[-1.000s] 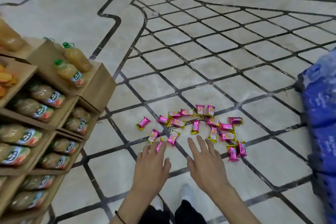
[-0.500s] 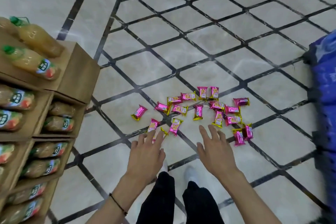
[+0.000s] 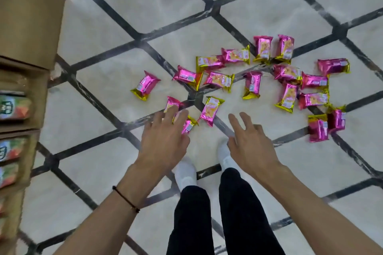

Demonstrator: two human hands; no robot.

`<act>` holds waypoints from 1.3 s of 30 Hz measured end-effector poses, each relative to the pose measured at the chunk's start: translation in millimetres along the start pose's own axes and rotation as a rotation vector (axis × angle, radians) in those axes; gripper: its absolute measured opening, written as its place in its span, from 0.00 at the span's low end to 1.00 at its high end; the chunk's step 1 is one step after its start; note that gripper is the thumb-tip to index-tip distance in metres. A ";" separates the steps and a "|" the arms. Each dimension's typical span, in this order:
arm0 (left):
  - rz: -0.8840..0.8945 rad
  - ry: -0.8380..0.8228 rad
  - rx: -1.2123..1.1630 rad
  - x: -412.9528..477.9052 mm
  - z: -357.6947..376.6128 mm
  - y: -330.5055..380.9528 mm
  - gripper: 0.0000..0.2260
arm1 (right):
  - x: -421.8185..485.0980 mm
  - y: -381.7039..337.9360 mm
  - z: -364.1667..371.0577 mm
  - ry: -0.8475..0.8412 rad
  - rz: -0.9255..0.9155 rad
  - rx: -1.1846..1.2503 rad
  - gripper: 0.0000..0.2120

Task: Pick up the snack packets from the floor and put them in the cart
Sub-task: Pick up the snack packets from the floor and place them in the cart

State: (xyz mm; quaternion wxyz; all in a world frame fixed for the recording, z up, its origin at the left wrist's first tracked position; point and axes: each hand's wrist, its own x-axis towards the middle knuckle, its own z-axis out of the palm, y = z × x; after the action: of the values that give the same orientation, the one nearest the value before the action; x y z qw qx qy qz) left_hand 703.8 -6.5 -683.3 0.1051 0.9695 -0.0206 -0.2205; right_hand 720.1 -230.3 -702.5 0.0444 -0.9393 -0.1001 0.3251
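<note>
Several pink and gold snack packets (image 3: 251, 85) lie scattered on the tiled floor ahead of my feet. One packet (image 3: 145, 86) lies apart at the left of the spread. My left hand (image 3: 163, 138) reaches down with straight fingers, its fingertips over two near packets (image 3: 187, 126). My right hand (image 3: 249, 147) hovers with spread fingers just right of a packet (image 3: 211, 111), holding nothing. No cart is in view.
Cardboard display shelves (image 3: 27, 33) with bottled drinks (image 3: 14, 106) stand along the left edge. My white shoes (image 3: 185, 172) and dark trouser legs are below the hands. Pale floor tiles with dark joints (image 3: 132, 33) stretch all around.
The view has tilted down and come closer to the floor. Both hands have lowered toward the near packets; the blue bundle at the right has left the view.
</note>
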 end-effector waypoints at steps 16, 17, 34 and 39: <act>-0.039 -0.020 0.052 105.8 326.3 -56.4 0.32 | 243.9 19.9 220.6 0.199 0.044 0.009 0.31; -0.053 -0.019 0.040 109.7 335.9 -56.7 0.34 | 253.4 19.5 225.3 0.216 0.055 0.008 0.31; -0.149 0.010 -0.093 122.3 360.1 -56.8 0.32 | 267.5 24.0 246.0 0.238 0.015 -0.067 0.28; -0.179 0.057 -0.126 96.9 300.4 -38.4 0.30 | 216.1 23.7 200.4 0.226 -0.013 -0.077 0.27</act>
State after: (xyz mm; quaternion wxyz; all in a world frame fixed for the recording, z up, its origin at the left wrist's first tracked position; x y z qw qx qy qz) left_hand 661.3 -35.9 -997.0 0.1461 0.9648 0.0830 -0.2021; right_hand 765.8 -202.9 -993.3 0.0217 -0.9703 -0.1130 0.2127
